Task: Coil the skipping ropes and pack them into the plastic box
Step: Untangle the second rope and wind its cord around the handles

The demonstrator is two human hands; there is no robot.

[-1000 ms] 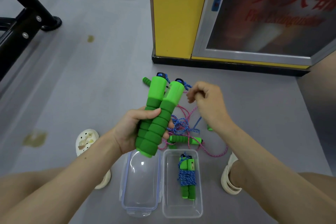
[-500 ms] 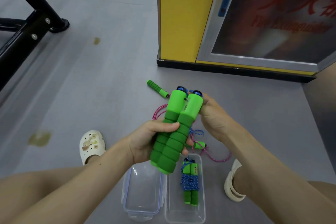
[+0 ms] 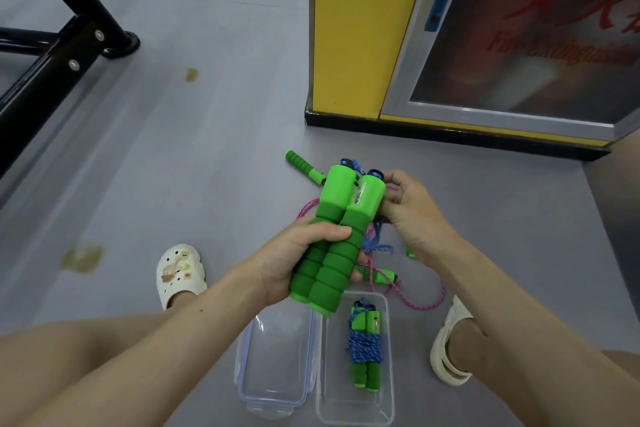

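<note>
The left hand (image 3: 294,260) grips the pair of handles (image 3: 339,236), two thick green foam grips held side by side and tilted, directly above the plastic box (image 3: 346,407). A second ago the right hand (image 3: 412,211) was off to the side of them, drawing rope out. Now it has closed in, with its fingers curled round the top end of the handles where the blue rope (image 3: 377,246) comes out. Whether it also pinches the rope there is hidden. The slack hangs between the two hands, above the box.

I judge that the rope is being brought back to the handles to lay a turn round them, so coiling of this rope is only starting.

Inside the box lies one coiled rope (image 3: 363,352), its blue cord wound round its own green handles. The lid (image 3: 277,357) lies just beside the box. Beyond the box a pink rope (image 3: 431,305) sprawls loose on the floor (image 3: 194,156), with a slim green handle (image 3: 304,166) farther off. That rope is not yet coiled, so the task looks well short of done.
</note>
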